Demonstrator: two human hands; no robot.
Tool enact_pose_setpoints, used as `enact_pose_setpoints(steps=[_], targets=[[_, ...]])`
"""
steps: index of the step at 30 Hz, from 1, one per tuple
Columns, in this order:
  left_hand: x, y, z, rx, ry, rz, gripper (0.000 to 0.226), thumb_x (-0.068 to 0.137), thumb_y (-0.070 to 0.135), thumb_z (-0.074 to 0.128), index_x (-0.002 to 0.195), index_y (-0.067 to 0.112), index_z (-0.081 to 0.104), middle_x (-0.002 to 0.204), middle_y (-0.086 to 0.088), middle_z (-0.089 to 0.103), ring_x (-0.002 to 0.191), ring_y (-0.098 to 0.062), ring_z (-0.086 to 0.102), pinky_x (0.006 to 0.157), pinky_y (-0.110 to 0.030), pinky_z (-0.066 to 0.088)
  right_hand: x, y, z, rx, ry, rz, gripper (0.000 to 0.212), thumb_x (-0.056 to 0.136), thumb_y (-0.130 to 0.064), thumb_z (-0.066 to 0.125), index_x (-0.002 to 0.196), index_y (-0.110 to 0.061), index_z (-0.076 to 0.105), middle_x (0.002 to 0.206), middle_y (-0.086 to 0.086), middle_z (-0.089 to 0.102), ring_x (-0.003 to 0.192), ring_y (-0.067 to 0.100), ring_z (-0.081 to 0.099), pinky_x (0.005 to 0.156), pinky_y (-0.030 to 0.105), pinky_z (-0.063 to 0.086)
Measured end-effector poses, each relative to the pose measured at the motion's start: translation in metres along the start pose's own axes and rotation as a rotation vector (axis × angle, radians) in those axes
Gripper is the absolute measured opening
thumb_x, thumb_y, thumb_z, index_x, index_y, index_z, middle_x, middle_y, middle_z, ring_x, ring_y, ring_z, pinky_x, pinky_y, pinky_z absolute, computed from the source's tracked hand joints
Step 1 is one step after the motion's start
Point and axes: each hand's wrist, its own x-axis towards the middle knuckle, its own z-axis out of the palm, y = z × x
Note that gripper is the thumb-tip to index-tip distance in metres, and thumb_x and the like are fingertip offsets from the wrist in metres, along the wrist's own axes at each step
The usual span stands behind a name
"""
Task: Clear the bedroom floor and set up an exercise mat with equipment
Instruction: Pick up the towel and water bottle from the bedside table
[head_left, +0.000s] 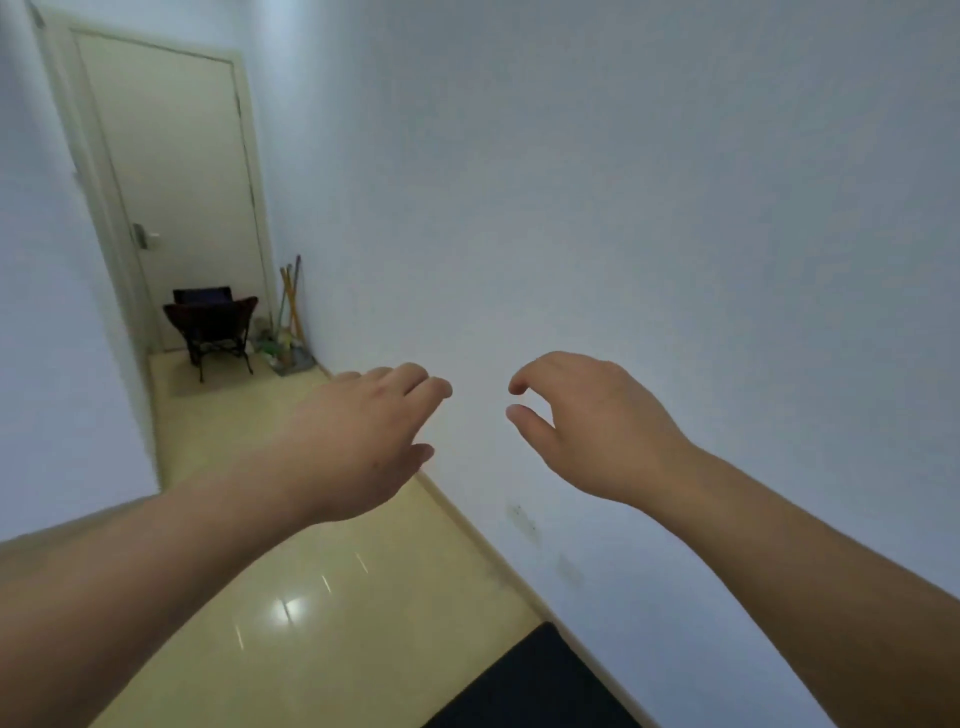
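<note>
Closed cream door (176, 182); dark folding chair (213, 327) in front of it, broom handles (291, 296) leaning just right of door.

Cut off by the bottom edge: a dark mat (535, 686), only one corner in view. Far off by the door (176, 182), small and blurred: a chair (213, 325) hiding most of a dark thing (202, 295) behind it, and leaning sticks (291, 301) with heads too small to tell. Left forearm (130, 587) and right forearm (831, 561) cut off at the picture's edges.
</note>
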Motion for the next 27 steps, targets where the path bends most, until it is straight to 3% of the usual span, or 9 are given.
enact_pose_setpoints(steps=[3,6,11,15,20,27], targets=[[-0.001,-0.019,-0.034,0.034,0.121,-0.059,0.058,0.098,0.05,0.05,0.148,0.029,0.03,0.147,0.008,0.039,0.123,-0.018,0.053,0.099,-0.036,0.048,0.02,-0.005,-0.035,-0.027,0.127,-0.049,0.041,0.103,-0.043,0.046,0.14,-0.025,0.053,0.147,-0.009,0.05,0.136,0.014,0.046,0.11,0.033,0.036],[0.003,-0.035,-0.058,0.085,0.209,-0.077,0.061,0.096,0.051,0.052,0.147,0.025,0.033,0.151,0.003,0.035,0.121,-0.022,0.055,0.097,-0.038,0.049,0.034,-0.008,-0.062,-0.066,0.199,-0.085,0.054,0.104,-0.044,0.046,0.153,-0.023,0.038,0.164,-0.005,0.029,0.149,0.012,0.029,0.117,0.032,0.026],[0.007,-0.057,-0.084,0.191,0.253,-0.001,0.06,0.096,0.056,0.046,0.145,0.023,0.035,0.152,0.001,0.039,0.124,-0.023,0.055,0.094,-0.039,0.051,0.054,-0.017,-0.093,-0.19,0.204,-0.149,0.068,0.105,-0.048,0.036,0.162,-0.019,0.013,0.17,-0.002,0.01,0.154,0.013,0.015,0.121,0.032,0.021],[0.001,-0.078,-0.09,0.249,0.227,0.036,0.06,0.096,0.057,0.046,0.145,0.022,0.038,0.156,-0.003,0.037,0.131,-0.024,0.052,0.096,-0.043,0.051,0.07,-0.026,-0.098,-0.245,0.187,-0.21,0.069,0.105,-0.05,0.032,0.162,-0.017,0.011,0.17,0.0,0.009,0.155,0.015,0.012,0.124,0.034,0.019],[-0.005,-0.121,-0.082,0.3,0.204,0.061,0.058,0.093,0.055,0.052,0.139,0.021,0.048,0.152,-0.005,0.043,0.125,-0.025,0.056,0.091,-0.043,0.054,0.1,-0.048,-0.082,-0.212,0.223,-0.239,0.07,0.104,-0.049,0.035,0.162,-0.018,0.01,0.169,0.0,0.012,0.154,0.015,0.018,0.121,0.031,0.02],[0.001,-0.191,-0.06,0.345,0.165,0.104,0.057,0.093,0.054,0.052,0.139,0.019,0.049,0.149,-0.008,0.047,0.122,-0.028,0.059,0.091,-0.044,0.055,0.17,-0.088,-0.034,-0.228,0.253,-0.278,0.07,0.102,-0.049,0.029,0.16,-0.012,0.021,0.166,0.007,0.026,0.151,0.02,0.029,0.118,0.034,0.029]])
